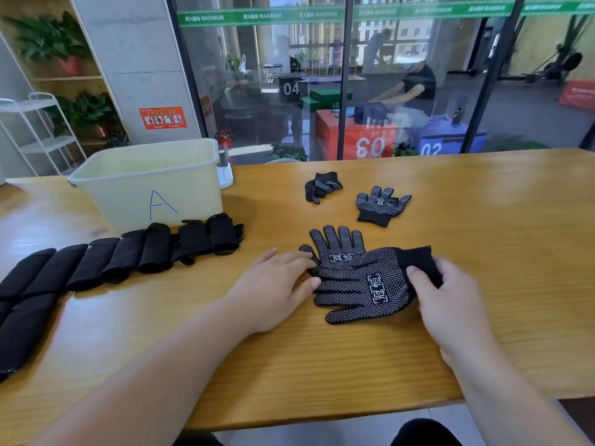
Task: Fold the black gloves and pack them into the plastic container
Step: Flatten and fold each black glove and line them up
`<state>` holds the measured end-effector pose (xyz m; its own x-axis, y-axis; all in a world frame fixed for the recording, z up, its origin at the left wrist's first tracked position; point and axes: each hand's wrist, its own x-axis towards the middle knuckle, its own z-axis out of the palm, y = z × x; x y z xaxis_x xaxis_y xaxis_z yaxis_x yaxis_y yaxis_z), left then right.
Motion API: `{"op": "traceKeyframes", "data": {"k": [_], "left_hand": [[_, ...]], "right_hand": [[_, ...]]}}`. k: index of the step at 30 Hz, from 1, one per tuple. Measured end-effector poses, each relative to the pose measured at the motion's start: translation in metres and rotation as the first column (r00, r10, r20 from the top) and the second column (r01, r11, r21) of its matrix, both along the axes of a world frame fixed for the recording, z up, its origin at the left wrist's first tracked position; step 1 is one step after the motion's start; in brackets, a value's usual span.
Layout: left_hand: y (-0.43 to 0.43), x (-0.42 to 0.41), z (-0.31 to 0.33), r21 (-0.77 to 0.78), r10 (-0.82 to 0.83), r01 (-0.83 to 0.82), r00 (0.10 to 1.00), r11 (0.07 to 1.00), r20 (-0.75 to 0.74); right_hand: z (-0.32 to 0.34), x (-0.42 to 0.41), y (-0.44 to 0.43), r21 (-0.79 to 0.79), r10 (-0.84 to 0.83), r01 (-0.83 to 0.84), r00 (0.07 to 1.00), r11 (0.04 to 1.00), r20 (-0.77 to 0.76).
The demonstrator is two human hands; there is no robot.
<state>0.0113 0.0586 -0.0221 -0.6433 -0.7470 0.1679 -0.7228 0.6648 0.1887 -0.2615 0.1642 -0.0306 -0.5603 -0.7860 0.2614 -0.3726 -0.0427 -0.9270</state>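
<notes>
bare desk (483,284) right of hands and along near edge; row of folded gloves (128,255) blocks front of plastic container (145,185); two loose gloves (354,197) lie beyond.

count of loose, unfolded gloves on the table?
4. One crumpled glove far centre, possibly hiding another; one flat glove right of it; two overlapping nearer: bottom glove touched by the left hand, top glove with cuff pinched by the right hand.

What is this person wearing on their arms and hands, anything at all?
Nothing shows: the left hand and right hand are bare, with no gloves, rings or watch, and both forearms are uncovered, with no sleeve reaching into view.
</notes>
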Motion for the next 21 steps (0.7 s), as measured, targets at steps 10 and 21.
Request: {"op": "traceKeyframes", "data": {"k": [10,21], "left_hand": [[0.001,0.006,-0.004,-0.021,0.003,-0.007,0.981,1.0,-0.194],[-0.002,0.013,-0.006,0.023,-0.069,0.082,0.932,0.996,-0.355]], "right_hand": [[0.066,-0.034,-0.012,0.121,0.2,-0.173,0.942,0.977,-0.27],[0.16,-0.009,-0.04,-0.024,0.568,-0.591,0.785,0.806,-0.247]]}}
